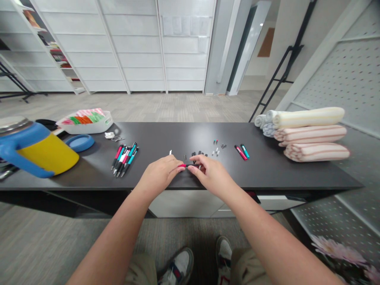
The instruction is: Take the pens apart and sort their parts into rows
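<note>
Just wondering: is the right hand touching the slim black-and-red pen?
Touching: the head view shows the right hand pinching the slim black-and-red pen between its fingertips.

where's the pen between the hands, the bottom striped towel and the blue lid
pen (191,165): head view, on its black barrel
bottom striped towel (316,152): head view, on its rolled side
blue lid (79,142): head view, on its top face

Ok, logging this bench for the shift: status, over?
Left hand, right hand both on red-and-black pen. Loose pen parts beyond, not blocking.
</note>
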{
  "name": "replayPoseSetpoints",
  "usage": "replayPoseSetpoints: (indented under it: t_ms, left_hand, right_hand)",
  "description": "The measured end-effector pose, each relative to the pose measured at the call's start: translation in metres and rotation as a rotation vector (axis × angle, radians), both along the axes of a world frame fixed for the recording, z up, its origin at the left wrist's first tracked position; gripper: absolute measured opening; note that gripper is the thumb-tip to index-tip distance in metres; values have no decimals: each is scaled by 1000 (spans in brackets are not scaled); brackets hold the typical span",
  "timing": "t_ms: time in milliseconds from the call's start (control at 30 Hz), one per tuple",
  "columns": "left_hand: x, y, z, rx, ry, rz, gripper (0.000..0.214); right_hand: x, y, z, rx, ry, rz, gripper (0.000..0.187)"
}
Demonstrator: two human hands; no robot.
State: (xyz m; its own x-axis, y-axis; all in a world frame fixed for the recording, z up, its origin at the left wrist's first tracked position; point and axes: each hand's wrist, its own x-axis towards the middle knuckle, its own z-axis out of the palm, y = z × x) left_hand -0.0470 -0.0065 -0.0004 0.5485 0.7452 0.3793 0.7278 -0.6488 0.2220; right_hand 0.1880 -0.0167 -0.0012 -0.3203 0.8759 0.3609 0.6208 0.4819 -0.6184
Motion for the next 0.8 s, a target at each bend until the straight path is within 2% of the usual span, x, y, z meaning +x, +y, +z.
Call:
replayPoseSetpoints:
  t_ms: [133, 233, 333, 433, 567, 800]
  left_hand:
    - [1, -1, 2, -10, 10, 0, 33]
    - [1, -2, 3, -6, 10, 2, 33]
    - [1, -2, 4, -7, 21, 12, 33]
    - [1, -1, 3, -2, 35, 13, 33]
    - [2, -1, 3, 0, 49, 9, 33]
    - [4, -3, 5, -31, 41, 72, 34]
  right_hand:
    - [1, 1, -2, 73, 3, 65, 14]
    - [2, 0, -4, 113, 12, 32, 11]
    - [1, -1, -3, 81, 5, -5, 19]
    - [-1, -1, -2, 46, -3, 5, 16]
    - [1, 0, -2, 88, 25, 52, 12]
    - [6, -3, 1, 56, 120, -22, 13]
